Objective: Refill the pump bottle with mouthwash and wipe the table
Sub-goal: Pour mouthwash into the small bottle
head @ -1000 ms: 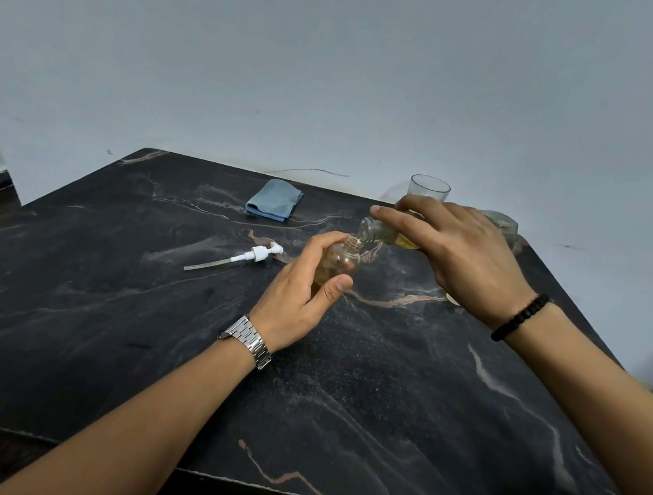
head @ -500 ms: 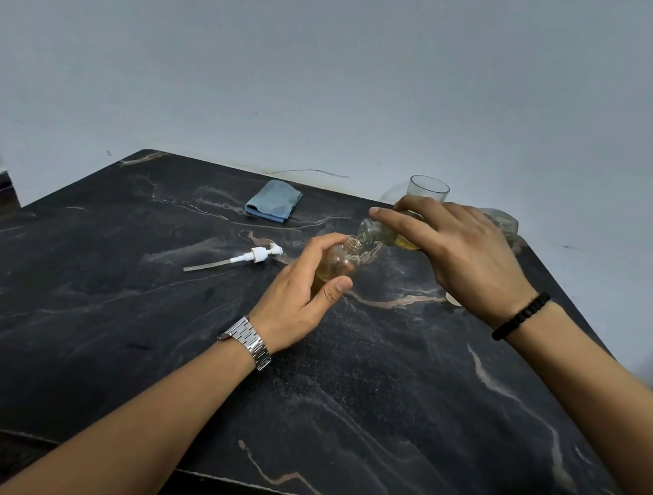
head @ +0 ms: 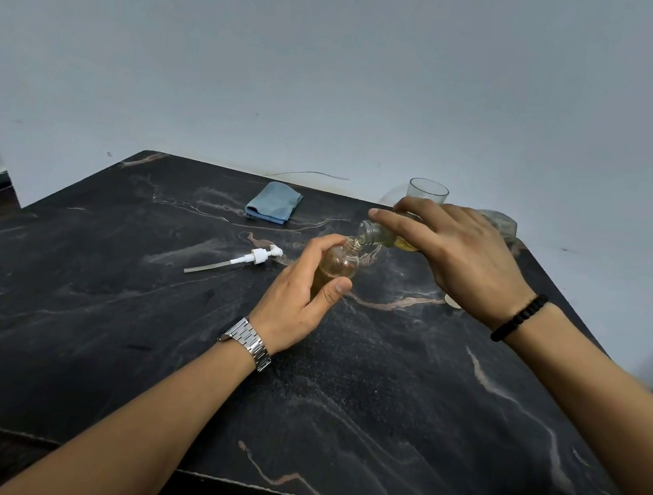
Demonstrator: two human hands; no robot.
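The pump bottle (head: 338, 266) stands upright on the dark marble table (head: 337, 395), well back from the near edge, and serves as the reference for everything else. The left hand (head: 296, 297) wraps round its body, fingers and thumb curled against the glass, steadying it. Above and to the right of its neck, the right hand (head: 456, 255) grips the tilted mouthwash bottle (head: 385, 236), whose mouth sits just over the pump bottle's opening. The openings are narrow, so I judge a slow, shallow tilt with the mouths kept close is best, and a firm left grip to stop any tipping. The pump head (head: 258, 256) with its tube lies flat just left of the bottle, near the left hand. The blue cloth (head: 274, 207) lies farther back and left, ready for wiping. A glass (head: 427, 190) stands behind and right, close to the far edge; the right hand should withdraw carefully there. Toward the near edge lies broad open surface.
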